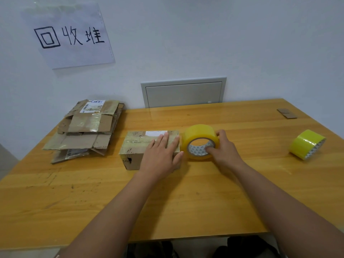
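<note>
Tabletop (186, 202), cardboard stack (85, 131) nearby; left grip (160, 155) flat on box (134, 146), right grip (225, 149) round tape (197, 133)

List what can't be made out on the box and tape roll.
Head view only.
- The small brown cardboard box: the right half of its top is hidden under the flat left hand.
- The white label on it: print too small.
- The large yellow tape roll: free end not visible; the gripping right hand covers part.

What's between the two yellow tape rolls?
In the head view, the right hand comes first, gripping the near tape roll. After it there is only bare table up to the other tape roll.
</note>
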Available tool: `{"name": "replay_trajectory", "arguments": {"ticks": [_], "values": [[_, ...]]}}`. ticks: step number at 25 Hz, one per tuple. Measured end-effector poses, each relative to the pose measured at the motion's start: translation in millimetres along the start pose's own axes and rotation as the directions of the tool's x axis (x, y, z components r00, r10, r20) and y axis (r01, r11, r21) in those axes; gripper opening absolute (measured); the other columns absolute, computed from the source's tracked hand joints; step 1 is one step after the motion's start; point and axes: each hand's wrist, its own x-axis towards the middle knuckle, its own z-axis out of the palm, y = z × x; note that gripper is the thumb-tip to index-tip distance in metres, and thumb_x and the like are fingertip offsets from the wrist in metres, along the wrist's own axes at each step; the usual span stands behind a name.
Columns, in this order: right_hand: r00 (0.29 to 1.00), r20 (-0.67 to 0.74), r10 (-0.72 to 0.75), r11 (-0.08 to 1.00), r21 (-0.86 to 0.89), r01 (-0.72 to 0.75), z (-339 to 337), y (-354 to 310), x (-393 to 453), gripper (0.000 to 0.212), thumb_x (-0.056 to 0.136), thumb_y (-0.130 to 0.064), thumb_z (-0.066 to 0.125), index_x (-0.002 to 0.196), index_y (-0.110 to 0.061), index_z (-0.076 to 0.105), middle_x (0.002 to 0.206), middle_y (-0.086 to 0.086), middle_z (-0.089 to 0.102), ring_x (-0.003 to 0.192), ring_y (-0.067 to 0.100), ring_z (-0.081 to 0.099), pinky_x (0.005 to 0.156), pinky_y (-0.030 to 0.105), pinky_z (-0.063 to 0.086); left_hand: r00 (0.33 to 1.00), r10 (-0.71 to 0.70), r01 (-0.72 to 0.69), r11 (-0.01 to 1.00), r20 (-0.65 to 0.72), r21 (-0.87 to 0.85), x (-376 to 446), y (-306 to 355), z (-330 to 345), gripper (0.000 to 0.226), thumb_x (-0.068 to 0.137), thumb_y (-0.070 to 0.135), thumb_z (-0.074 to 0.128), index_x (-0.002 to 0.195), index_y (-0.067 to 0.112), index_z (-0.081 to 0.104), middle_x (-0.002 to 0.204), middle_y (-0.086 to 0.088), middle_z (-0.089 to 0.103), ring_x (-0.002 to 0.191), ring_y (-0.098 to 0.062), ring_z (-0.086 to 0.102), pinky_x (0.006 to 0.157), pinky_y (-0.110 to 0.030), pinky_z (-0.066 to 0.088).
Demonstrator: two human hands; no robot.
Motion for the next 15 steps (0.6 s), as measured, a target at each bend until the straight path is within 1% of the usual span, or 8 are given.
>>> {"name": "replay_trajectory", "arguments": {"ticks": [1,3,5,6,8,11,13,15], "values": [[0.998,-0.042,-0.035,0.998,-0.051,0.033,-8,2,2,0.043,0.086,-0.013,0.068,0.120,-0.015,0.042,0.099,0.007,0.057,0.088,0.029,0.054,0.068,0.033,0.036,1.000,-0.004,0.004,1.000,0.002,-0.006,0,0,-1,0.063,0.101,0.059,0.017,0.157,0.033,0.005,0.165,-0.009,0.004,0.152,-0.023,0.004,0.121,-0.039,0.006],[0.984,-0.161,-0.079,0.990,-0.131,0.058,-28,11,7,0.042,0.084,-0.008,0.068,0.121,-0.013,0.048,0.104,0.011,0.055,0.096,0.034,0.054,0.071,0.033,0.036,1.000,-0.011,0.011,1.000,0.007,-0.023,1,2,-2,0.062,0.101,0.059,0.018,0.157,0.035,0.005,0.165,-0.009,0.004,0.152,-0.023,0.004,0.121,-0.039,0.006],[0.967,-0.247,-0.064,0.988,-0.152,0.027,-41,21,8,0.042,0.084,-0.008,0.069,0.122,-0.014,0.052,0.111,0.012,0.053,0.102,0.032,0.053,0.074,0.032,0.038,0.999,-0.034,0.034,0.999,0.001,-0.032,2,4,-2,0.061,0.101,0.058,0.018,0.157,0.036,0.006,0.165,-0.009,0.006,0.152,-0.023,0.005,0.121,-0.040,0.006],[0.965,-0.261,-0.038,0.991,-0.135,0.003,-43,25,8,0.042,0.085,-0.009,0.068,0.123,-0.015,0.052,0.113,0.012,0.052,0.103,0.031,0.052,0.075,0.032,0.038,0.999,-0.047,0.047,0.998,-0.005,-0.038,3,7,-3,0.061,0.101,0.058,0.019,0.156,0.036,0.006,0.165,-0.009,0.007,0.152,-0.024,0.006,0.121,-0.040,0.007],[0.970,-0.240,0.047,0.998,-0.037,-0.057,-41,28,6,0.042,0.087,-0.011,0.067,0.126,-0.016,0.050,0.114,0.010,0.054,0.101,0.028,0.053,0.074,0.032,0.038,0.998,-0.062,0.061,0.997,-0.013,-0.043,4,11,-4,0.058,0.102,0.055,0.021,0.156,0.039,0.006,0.164,-0.010,0.009,0.152,-0.025,0.007,0.121,-0.042,0.008],[0.972,-0.126,0.198,0.975,0.124,-0.182,-34,34,2,0.041,0.088,-0.014,0.068,0.125,-0.016,0.050,0.109,0.008,0.060,0.093,0.024,0.052,0.072,0.031,0.038,0.997,-0.072,0.072,0.997,-0.014,-0.039,6,17,-4,0.055,0.101,0.049,0.024,0.154,0.045,0.008,0.163,-0.013,0.012,0.151,-0.029,0.010,0.121,-0.047,0.011],[0.976,-0.082,0.200,0.976,0.106,-0.191,-36,40,2,0.035,0.090,-0.018,0.068,0.122,-0.016,0.055,0.106,0.006,0.060,0.095,0.026,0.054,0.073,0.032,0.038,0.996,-0.085,0.084,0.996,-0.018,-0.044,6,17,-3,0.054,0.101,0.048,0.024,0.154,0.045,0.012,0.163,-0.014,0.013,0.151,-0.029,0.011,0.121,-0.048,0.012],[0.980,-0.152,0.131,0.991,0.040,-0.126,-42,42,3,0.029,0.092,-0.018,0.064,0.120,-0.017,0.057,0.105,0.006,0.059,0.101,0.031,0.056,0.073,0.035,0.040,0.996,-0.088,0.086,0.995,-0.025,-0.048,6,17,-2,0.054,0.101,0.048,0.025,0.153,0.045,0.014,0.163,-0.014,0.013,0.151,-0.029,0.012,0.121,-0.047,0.012]]}}
